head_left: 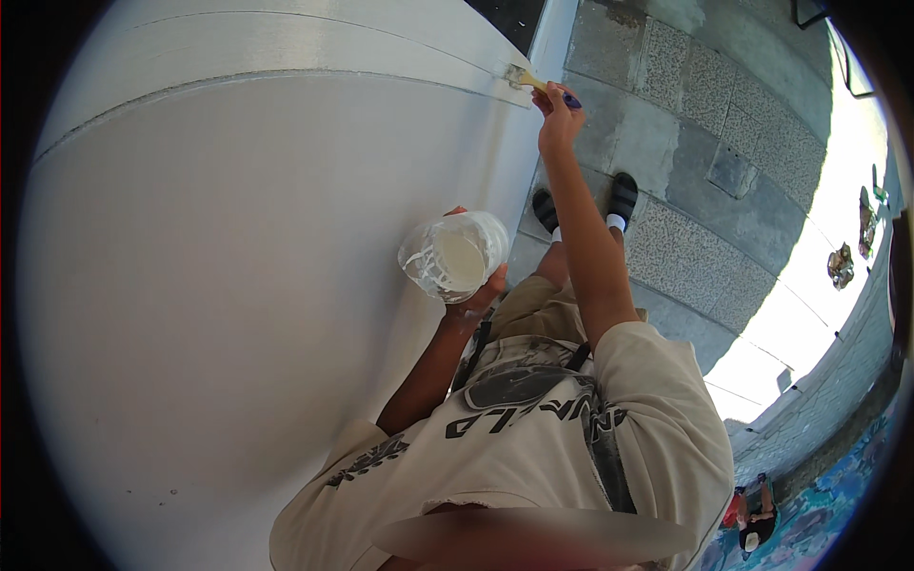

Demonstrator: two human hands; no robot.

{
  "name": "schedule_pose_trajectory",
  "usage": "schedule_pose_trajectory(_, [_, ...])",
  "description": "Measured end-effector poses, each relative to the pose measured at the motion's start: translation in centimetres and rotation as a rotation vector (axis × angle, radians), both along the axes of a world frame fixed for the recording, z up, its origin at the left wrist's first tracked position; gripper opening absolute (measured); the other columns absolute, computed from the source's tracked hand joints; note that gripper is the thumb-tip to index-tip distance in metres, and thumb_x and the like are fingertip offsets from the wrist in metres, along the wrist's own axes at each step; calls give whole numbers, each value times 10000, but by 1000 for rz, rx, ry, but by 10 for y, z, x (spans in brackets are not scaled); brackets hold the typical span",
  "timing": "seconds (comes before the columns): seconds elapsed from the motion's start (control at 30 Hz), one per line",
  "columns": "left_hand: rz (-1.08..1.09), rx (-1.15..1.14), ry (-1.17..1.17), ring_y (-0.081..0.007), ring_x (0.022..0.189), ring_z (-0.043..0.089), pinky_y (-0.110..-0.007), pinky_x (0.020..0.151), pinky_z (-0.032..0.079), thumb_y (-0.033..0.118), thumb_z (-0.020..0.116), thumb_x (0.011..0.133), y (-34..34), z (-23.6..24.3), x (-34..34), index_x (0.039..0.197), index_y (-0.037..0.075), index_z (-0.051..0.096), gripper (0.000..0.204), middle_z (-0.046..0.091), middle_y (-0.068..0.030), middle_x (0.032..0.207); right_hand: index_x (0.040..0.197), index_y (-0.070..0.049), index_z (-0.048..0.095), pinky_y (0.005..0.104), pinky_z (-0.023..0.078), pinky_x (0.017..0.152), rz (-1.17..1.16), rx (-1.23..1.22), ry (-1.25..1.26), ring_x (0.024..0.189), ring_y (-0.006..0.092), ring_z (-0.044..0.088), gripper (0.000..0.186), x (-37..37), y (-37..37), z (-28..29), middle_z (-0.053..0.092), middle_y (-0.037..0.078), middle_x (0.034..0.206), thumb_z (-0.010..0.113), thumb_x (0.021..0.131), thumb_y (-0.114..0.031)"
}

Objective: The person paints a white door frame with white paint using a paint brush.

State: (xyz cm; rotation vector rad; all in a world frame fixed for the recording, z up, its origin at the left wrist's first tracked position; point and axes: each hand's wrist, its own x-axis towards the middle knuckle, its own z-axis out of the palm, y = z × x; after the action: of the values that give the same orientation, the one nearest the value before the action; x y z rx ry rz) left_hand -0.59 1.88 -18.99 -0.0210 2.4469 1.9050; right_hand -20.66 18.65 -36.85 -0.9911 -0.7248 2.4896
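Observation:
My right hand grips a paintbrush with a yellow and purple handle, its bristles at a grooved strip near the edge of the white wall. My left hand holds a clear plastic container, cut open and with white paint inside, close to the wall, lower than the brush. The wall fills the left side of the view, with thin horizontal grooves across its upper part and a dark opening above the brush.
My sandalled feet stand on grey paving right of the wall. A sunlit strip runs farther right, with clumps of plants or debris. A person is at the lower right by a blue painted mural.

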Motion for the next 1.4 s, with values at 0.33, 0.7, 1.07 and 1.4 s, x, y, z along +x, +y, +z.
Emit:
schedule_pose_trajectory(0.33, [2, -60, -5, -268, 1307, 455, -410, 1087, 428, 238, 832, 750, 6, 27, 2, 1499, 29, 341, 920, 414, -120, 1443, 976, 60, 693, 323, 590, 701, 7, 260, 40, 717, 222, 724, 159, -9, -2, 127, 723, 156, 832, 748, 915, -76])
schedule_pose_trajectory(0.7, [-27, -16, 6, -272, 1373, 402, -439, 1133, 395, 239, 854, 744, 11, 28, 9, 1519, 60, 310, 964, 382, -119, 1491, 1022, 53, 687, 333, 616, 724, 8, 188, -104, 752, 239, 734, 159, 1, 9, -9, 726, 166, 895, 721, 926, -68])
schedule_pose_trajectory(1.07, [0, -56, -2, -275, 1341, 433, -427, 1123, 401, 207, 832, 741, 13, 44, 9, 1504, 37, 347, 920, 409, -122, 1468, 1001, 64, 689, 340, 606, 713, -33, -6, 323, 741, 255, 740, 175, -4, 0, 156, 728, 168, 859, 739, 925, -86])
schedule_pose_trajectory(1.4, [7, -38, -5, -274, 1326, 441, -428, 1117, 408, 206, 826, 739, 12, 42, 14, 1503, 34, 333, 925, 411, -126, 1453, 998, 62, 699, 312, 610, 695, 2, 283, -223, 744, 224, 733, 151, 5, 7, -20, 726, 150, 870, 734, 920, -63])
